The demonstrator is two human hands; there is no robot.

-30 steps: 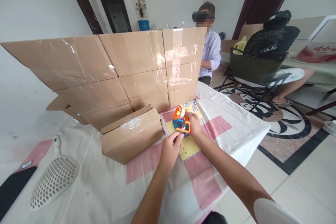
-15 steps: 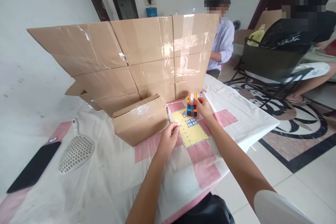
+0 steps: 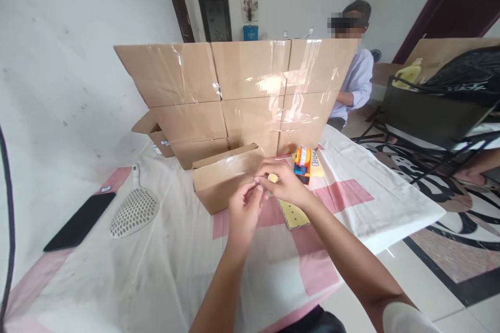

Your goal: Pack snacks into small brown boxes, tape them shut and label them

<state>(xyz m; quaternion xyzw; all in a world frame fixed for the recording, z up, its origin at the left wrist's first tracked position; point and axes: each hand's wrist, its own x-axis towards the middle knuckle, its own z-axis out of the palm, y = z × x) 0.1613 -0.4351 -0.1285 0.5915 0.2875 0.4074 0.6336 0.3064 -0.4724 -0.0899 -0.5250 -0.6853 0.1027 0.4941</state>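
Over the front of a small cardboard box, my left hand [image 3: 245, 208] is closed in a pinch. My right hand [image 3: 285, 183] has its thumb and fingers pressed together against the left fingertips. Anything between them is too small or hidden to make out. Just beyond my right hand stands a small orange and blue toy [image 3: 303, 165] with a white-banded drum, like a mixer truck, untouched. A yellow printed sheet [image 3: 292, 214] lies on the table, partly covered from view by my right hand and wrist.
A tall folded cardboard panel [image 3: 250, 83] stands behind the small cardboard box [image 3: 219, 187]. A perforated white scoop [image 3: 136, 210] and a black flat tablet-like object [image 3: 80, 221] lie left on the tablecloth [image 3: 164, 281]. One person [image 3: 358, 80] sits beyond the panel; a chair [image 3: 425, 125] is at right.
My right hand has left the orange and blue toy and moved left to meet my left hand. The toy stays at the sheet's far end. The view has shifted left.
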